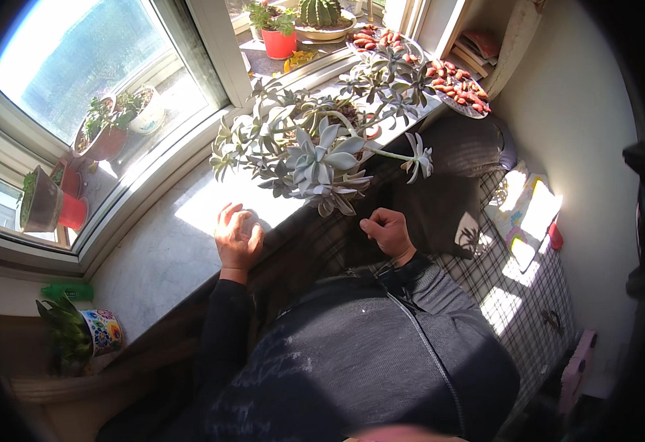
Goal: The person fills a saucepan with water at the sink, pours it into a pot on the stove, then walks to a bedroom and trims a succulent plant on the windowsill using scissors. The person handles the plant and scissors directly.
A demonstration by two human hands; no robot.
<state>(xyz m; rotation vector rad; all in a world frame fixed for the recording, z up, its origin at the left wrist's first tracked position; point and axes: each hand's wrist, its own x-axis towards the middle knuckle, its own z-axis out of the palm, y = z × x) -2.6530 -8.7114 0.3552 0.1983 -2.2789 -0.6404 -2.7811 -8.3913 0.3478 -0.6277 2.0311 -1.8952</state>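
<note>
A large succulent [322, 157] with pale grey-green rosettes on long stems spreads over the sunlit marble windowsill [154, 271]. Its pot is mostly hidden by the leaves. My left hand [238, 237] is over the sill's front edge, below the plant's left side, with its fingers half bent and the thumb apart. I see nothing in it. To the right, my right hand [388, 231] is closed in a loose fist, just below the lowest rosettes and apart from them. Nothing shows between its fingers, though the inside of the fist is hidden.
Two plates [469, 114] of reddish-brown oblong pieces [455, 83] stand beyond the succulent. A flower-patterned pot [101, 331] and a green bottle [68, 291] are at the sill's left end. Plaid cloth [538, 298] covers a surface on my right. Potted plants [101, 124] show past the window frame [212, 50].
</note>
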